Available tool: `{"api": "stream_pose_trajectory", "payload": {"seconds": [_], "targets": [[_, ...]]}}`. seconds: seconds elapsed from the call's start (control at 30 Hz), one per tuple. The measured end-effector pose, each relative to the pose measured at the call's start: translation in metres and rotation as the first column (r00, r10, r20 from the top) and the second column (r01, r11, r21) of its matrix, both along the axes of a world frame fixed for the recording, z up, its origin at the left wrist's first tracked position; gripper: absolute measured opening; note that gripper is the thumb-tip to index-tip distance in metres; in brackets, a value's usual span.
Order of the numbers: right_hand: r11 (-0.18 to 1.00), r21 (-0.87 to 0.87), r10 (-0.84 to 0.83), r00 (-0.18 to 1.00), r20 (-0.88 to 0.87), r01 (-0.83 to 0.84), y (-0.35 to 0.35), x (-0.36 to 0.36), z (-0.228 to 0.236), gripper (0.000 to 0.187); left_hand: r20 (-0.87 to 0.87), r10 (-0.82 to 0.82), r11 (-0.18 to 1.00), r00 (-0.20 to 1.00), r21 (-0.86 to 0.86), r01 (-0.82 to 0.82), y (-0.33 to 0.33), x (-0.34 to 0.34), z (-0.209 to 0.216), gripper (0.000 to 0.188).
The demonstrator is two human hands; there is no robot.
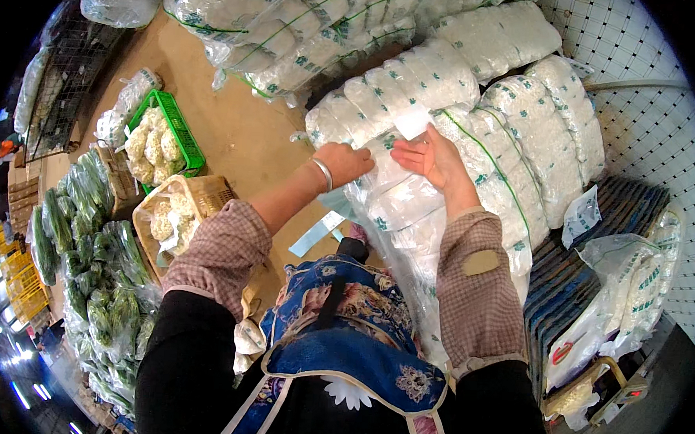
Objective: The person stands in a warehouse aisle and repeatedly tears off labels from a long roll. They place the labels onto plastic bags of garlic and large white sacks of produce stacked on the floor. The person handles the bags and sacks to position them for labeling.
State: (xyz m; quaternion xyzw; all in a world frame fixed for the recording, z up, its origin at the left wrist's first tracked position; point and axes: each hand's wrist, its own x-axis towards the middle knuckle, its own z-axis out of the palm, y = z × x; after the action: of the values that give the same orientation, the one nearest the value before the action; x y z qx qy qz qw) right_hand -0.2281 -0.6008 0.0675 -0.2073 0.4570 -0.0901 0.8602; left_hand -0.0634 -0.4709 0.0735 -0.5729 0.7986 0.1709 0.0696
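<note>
My left hand (344, 165) is closed, its fingers pinched at the edge of a clear plastic bag (384, 147) beside the stacked white bundles. My right hand (435, 160) is open, palm turned inward and fingers stretched toward the left hand. A small white paper slip (413, 121) lies at the right hand's upper fingertip; whether it is held or only touched is unclear. Under both hands are plump white plastic-wrapped packs (418, 213) with green printing, some tied with green string. A silver bangle circles my left wrist.
More wrapped bundles (294, 33) are piled at the back. To the left stand a green crate (188, 134) and a tan basket (221, 191) with bagged pale produce, beside bagged green vegetables (87, 235). Blue-edged dark stacked sheets (565, 268) stand at right. A pale blue strip (315, 235) lies on the brown floor.
</note>
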Motion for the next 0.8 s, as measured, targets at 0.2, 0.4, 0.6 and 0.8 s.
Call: {"api": "stream_pose_trajectory", "payload": {"seconds": [0.2, 0.4, 0.6, 0.8], "targets": [[0.32, -0.859, -0.007, 0.906, -0.423, -0.399, 0.016, -0.004, 0.009, 0.023, -0.066, -0.1, 0.989, 0.993, -0.112, 0.092, -0.006, 0.019, -0.024, 0.012], [-0.646, -0.689, -0.058, 0.921, -0.386, -0.33, 0.041, 0.009, 0.006, 0.019, -0.158, -0.172, 0.983, 0.972, -0.096, 0.158, -0.004, 0.033, -0.022, 0.012], [0.049, -0.902, -0.197, 0.882, -0.429, -0.428, 0.049, -0.003, -0.003, 0.018, -0.219, -0.08, 0.996, 0.972, -0.041, 0.073, -0.014, 0.031, -0.044, 0.017], [0.99, -0.14, -0.013, 1.0, 0.028, 0.017, 0.048, 0.014, -0.012, 0.03, -0.203, 0.118, 0.991, 0.972, 0.087, -0.103, -0.015, 0.024, -0.053, 0.032]]}}
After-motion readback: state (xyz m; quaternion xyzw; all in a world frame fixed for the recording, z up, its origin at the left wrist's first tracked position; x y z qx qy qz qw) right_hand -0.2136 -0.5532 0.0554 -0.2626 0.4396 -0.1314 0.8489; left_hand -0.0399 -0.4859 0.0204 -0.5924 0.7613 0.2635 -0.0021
